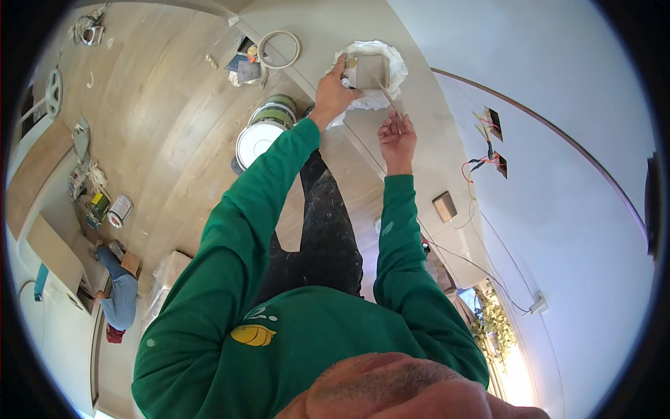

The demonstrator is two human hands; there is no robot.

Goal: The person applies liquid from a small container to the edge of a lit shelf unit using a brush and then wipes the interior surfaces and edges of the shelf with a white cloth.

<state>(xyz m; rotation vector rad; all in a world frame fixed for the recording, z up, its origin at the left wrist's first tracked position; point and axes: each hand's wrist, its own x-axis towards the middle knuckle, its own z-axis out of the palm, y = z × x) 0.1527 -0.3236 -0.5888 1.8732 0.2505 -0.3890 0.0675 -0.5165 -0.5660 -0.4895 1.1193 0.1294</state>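
Note:
A squarish beige container [370, 72] sits on the pale bench, with crumpled white plastic [396, 59] around it. My left hand [335, 92] grips its left side, thumb and fingers spread along the plastic. My right hand [398, 140], palm partly turned up, pinches a thin stick-like tool [386, 96]. The tool slants up and left to the container; its far end is too small to make out.
On the bench lie a tape roll [279, 49] and a brown box-shaped device [444, 207] with a cable. Wires hang from wall openings [494, 124] at right. Paint buckets [259, 143] stand on the wooden floor [174, 91]. Another person [121, 297] crouches at far left.

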